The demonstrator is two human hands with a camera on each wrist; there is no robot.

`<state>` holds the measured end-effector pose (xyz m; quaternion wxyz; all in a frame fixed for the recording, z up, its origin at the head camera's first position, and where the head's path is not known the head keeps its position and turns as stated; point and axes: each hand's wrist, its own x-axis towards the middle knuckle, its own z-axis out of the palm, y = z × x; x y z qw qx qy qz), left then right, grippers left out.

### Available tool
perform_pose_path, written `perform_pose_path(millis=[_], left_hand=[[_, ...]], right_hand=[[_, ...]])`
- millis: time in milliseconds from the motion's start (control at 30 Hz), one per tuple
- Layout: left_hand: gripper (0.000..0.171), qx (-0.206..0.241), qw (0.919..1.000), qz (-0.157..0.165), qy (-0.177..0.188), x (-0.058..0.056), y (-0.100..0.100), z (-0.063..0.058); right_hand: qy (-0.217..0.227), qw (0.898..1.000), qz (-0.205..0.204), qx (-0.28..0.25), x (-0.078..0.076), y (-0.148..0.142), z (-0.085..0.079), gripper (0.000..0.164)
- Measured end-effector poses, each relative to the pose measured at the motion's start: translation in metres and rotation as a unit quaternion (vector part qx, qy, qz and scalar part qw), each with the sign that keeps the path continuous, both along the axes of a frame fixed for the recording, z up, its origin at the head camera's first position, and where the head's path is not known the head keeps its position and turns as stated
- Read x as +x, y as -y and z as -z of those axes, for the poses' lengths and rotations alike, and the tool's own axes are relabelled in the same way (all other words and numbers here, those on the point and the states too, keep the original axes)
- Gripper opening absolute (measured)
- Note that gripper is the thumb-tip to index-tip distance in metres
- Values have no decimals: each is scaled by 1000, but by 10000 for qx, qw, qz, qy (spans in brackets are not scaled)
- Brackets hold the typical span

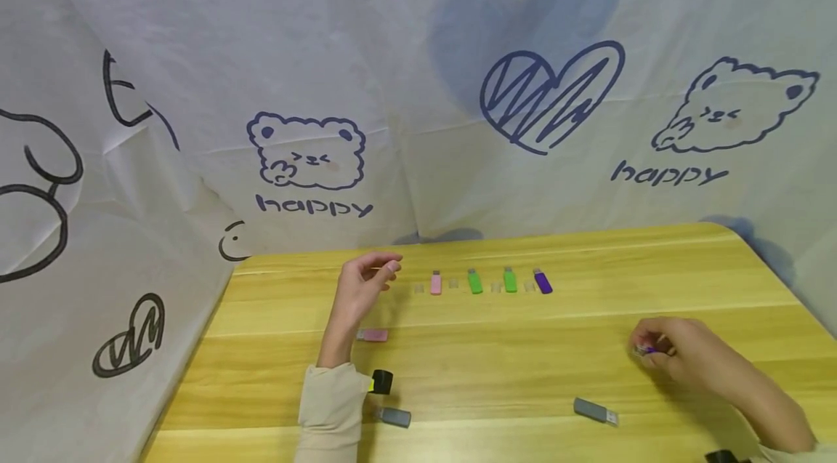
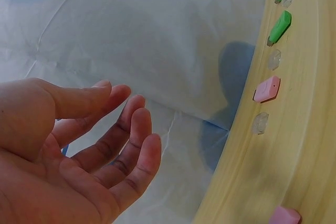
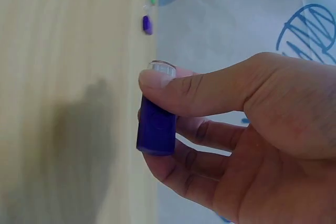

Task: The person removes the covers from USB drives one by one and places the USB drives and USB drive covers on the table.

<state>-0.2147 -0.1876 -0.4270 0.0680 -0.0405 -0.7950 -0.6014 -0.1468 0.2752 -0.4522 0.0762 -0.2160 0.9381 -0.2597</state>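
Note:
My right hand is raised over the right part of the table and pinches a purple USB stick between thumb and fingers. A clear cap shows at that stick's upper end, partly behind the thumb. Over the table's left side hovers my left hand, fingers loosely bent, holding nothing. Near its fingertips a row begins at the back of the table: a pink USB stick, two green USB sticks and another purple USB stick. Small clear caps lie among them.
Another pink USB stick lies beside my left wrist. One grey USB stick is at the front left, and a second grey stick at the front right. Behind the wooden table hangs a printed white cloth.

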Motion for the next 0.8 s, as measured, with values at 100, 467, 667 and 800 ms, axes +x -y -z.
perform_pose_path(millis=[100, 467, 667, 800], left_hand=[[18, -24, 10000, -3, -26, 0, 0, 0], [22, 20, 9999, 127, -67, 5, -4, -7], [22, -3, 9997, 234, -9, 19, -12, -29], [22, -86, 9997, 238, -32, 19, -14, -28]], right_hand=[[-204, 9998, 56, -27, -7, 11, -7, 18], [-975, 9938, 348, -415, -27, 52, -28, 17], [-1277, 9893, 385, -586, -32, 68, -38, 21], [-1407, 9867, 432, -695, -35, 77, -42, 22]])
